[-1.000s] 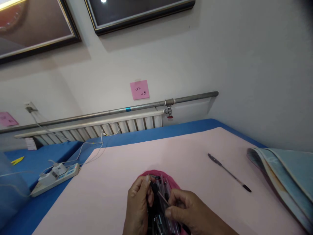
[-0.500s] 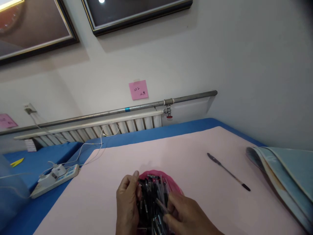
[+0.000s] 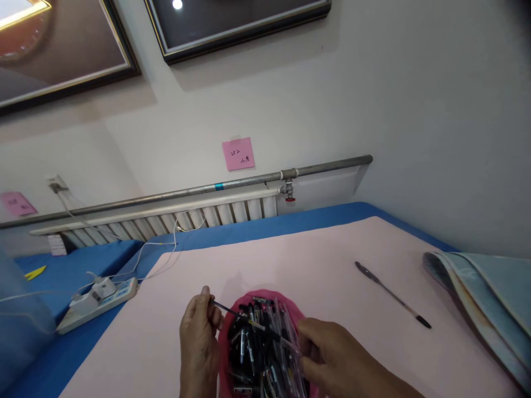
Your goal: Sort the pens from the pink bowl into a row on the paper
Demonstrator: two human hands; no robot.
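Note:
Over a pink basket (image 3: 223, 365) full of pens and pen parts, my two hands hold the opposite ends of one slim line of pen parts. My left hand (image 3: 199, 337) pinches the dark end of a thin pen refill (image 3: 228, 309) at the basket's left side. The refill slants down to the right and meets a clear pen barrel (image 3: 288, 344) with a black grip section. My right hand (image 3: 332, 354) is closed on that barrel's far end. How deep the refill sits in the barrel I cannot tell. Black pen parts (image 3: 249, 348) and clear tubes lie below.
A single pen (image 3: 392, 293) lies on the pink table cover (image 3: 332, 254) to the right. Folded light-blue sheets (image 3: 489, 293) rest at the right edge. On the left are a power strip (image 3: 99, 304) and white cables. A radiator (image 3: 224, 214) and pipe run along the wall.
My hands have moved apart, the left going leftward and the right slightly rightward. The thin refill now shows stretched between them, and more of the basket is uncovered.

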